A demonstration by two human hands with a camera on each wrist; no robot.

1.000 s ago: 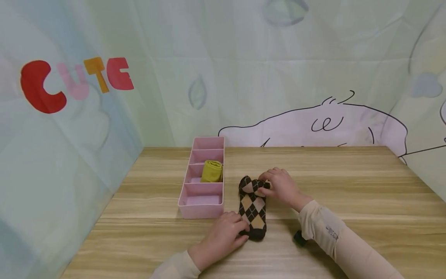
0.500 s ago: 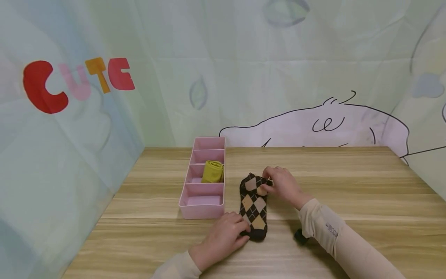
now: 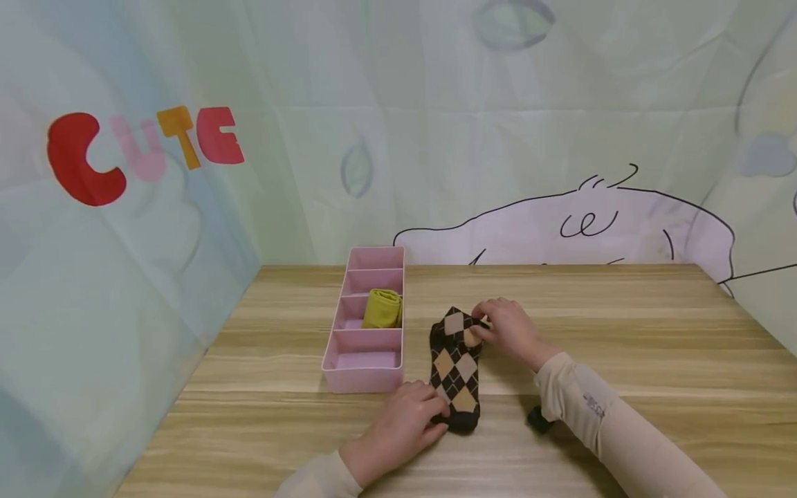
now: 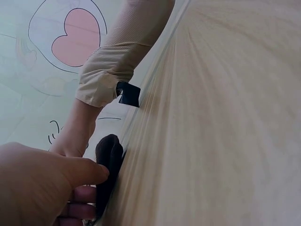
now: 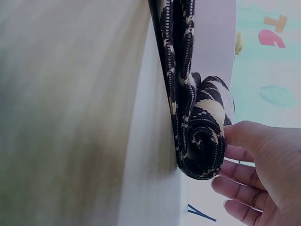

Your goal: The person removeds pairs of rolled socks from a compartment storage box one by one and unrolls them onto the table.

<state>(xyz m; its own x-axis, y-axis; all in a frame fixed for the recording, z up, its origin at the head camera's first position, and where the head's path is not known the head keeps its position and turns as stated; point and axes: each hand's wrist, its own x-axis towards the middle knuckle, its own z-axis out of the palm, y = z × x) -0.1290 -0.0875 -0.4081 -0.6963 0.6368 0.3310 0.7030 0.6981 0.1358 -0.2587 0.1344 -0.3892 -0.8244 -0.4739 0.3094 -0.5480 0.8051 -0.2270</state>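
A pair of black socks (image 3: 456, 373) with tan and grey diamonds lies on the table, its far end folded over into a roll (image 5: 211, 108). My left hand (image 3: 405, 422) pinches the plain black near end, thumb on one side and fingers on the other in the left wrist view. At the far end, my right hand (image 3: 510, 332) grips the roll's right edge between thumb and fingers. The right wrist view shows the layered sock edges curling into a spiral, with that hand's thumb (image 5: 244, 134) against it. The left fingertips partly cover the near corner.
Left of the socks stands a pink divided box (image 3: 363, 379). A rolled yellow-green cloth (image 3: 382, 309) sits in one of its compartments. The wooden table (image 3: 623, 304) ends at a printed curtain (image 3: 299, 138). A black device (image 3: 538, 419) shows at the right sleeve.
The rolled far end of the socks has shifted slightly away and stands more peaked. My right hand has moved a little with it, while the left hand stays at the near end.
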